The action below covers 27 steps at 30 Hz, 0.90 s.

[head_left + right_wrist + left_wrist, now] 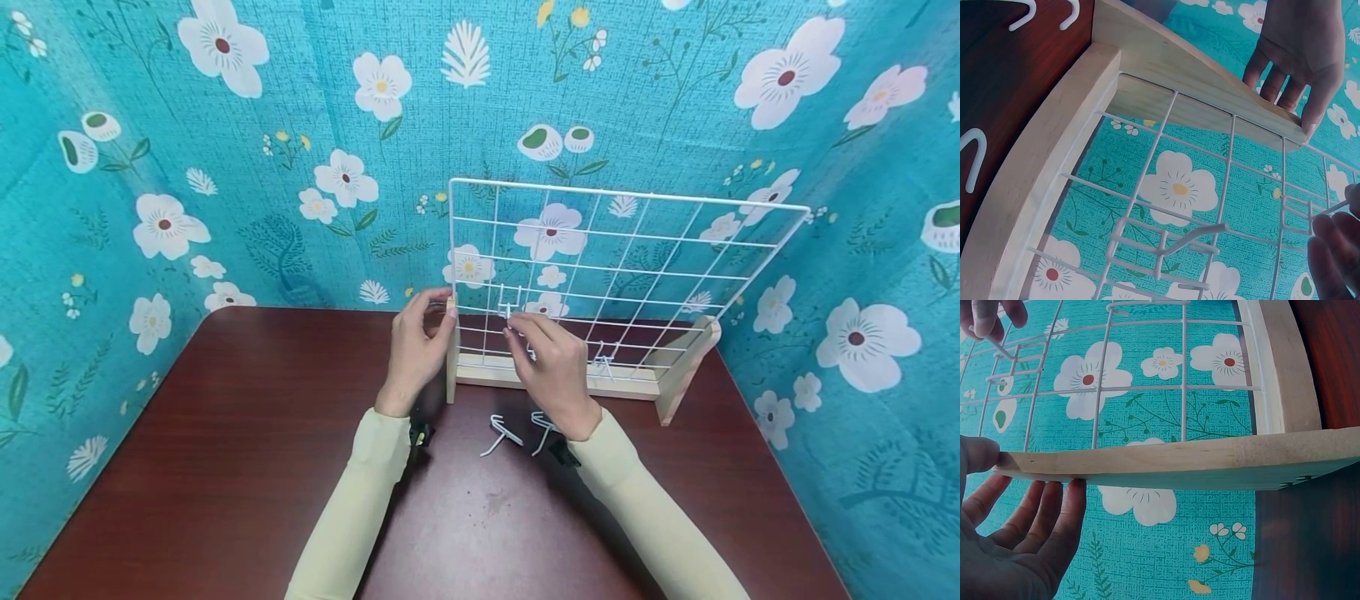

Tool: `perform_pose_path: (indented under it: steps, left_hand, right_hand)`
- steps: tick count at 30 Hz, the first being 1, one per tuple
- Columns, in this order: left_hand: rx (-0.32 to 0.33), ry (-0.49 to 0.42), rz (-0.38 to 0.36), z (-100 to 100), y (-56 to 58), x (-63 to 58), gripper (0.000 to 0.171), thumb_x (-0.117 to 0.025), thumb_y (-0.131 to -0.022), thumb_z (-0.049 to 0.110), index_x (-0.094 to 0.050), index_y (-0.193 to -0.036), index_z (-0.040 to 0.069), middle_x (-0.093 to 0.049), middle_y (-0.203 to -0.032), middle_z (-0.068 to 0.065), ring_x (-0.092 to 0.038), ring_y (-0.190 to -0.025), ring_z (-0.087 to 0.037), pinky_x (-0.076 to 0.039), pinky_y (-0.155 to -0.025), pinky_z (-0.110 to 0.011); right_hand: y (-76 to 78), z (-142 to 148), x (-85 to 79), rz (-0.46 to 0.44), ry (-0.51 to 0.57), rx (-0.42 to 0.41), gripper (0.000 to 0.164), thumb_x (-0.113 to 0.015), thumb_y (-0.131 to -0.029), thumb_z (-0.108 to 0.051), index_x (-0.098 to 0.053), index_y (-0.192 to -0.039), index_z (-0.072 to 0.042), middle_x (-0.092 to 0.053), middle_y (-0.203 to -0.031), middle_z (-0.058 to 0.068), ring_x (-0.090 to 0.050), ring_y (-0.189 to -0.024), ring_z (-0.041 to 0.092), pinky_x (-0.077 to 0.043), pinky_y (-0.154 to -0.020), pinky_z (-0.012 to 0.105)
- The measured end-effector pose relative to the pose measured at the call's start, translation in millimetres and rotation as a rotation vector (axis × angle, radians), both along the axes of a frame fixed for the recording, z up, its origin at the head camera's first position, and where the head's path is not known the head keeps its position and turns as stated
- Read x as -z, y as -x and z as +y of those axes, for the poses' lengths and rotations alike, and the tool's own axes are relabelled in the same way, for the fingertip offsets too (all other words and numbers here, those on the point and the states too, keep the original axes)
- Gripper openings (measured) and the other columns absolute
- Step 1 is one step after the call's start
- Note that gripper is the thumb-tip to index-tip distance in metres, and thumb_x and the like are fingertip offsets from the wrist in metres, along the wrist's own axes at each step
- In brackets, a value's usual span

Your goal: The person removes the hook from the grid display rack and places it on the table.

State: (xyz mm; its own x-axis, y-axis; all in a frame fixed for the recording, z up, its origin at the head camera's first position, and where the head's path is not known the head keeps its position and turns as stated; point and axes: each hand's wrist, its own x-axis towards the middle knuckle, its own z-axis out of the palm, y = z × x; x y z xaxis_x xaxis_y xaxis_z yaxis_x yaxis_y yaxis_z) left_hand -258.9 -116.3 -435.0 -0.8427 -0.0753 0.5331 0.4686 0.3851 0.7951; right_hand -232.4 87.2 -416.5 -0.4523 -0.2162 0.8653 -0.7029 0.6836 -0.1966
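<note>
In the head view a white wire grid panel (622,194) stands in a wooden base with side posts. My left hand (416,350) grips the upper end of the left wooden post (1166,456), thumb on one side and fingers on the other. With thumb and fingertips, my right hand (555,367) pinches the prong of a white wire hook (507,307), whose frame lies against the grid's left part. Another white hook (1163,244) hangs lower on the grid. A further hook (603,360) is on the grid to the right of my right hand.
Loose white hooks (504,432) lie on the dark red-brown table (247,467) before the stand, one (542,425) partly behind my right wrist. The base's wooden bar (622,386) runs along the bottom. A teal flowered cloth (300,100) hangs close behind and at both sides.
</note>
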Motion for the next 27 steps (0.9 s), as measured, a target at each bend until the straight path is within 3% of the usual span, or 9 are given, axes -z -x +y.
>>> perform_pose_path:
  steps: [27]
  left_hand:
    - [-0.003,0.012,0.001,0.3,-0.4,0.0,0.027,-0.062,-0.095,0.019,-0.063,-0.121,0.015,-0.065,-0.118,-0.005,-0.068,-0.103,-0.019,-0.060,-0.071,-0.023]
  right_hand:
    - [3.5,-0.1,-3.8,0.021,-0.002,-0.003,0.010,-0.072,-0.085,-0.008,-0.075,-0.094,-0.005,-0.075,-0.093,0.007,-0.072,-0.084,0.020,-0.060,-0.072,0.035]
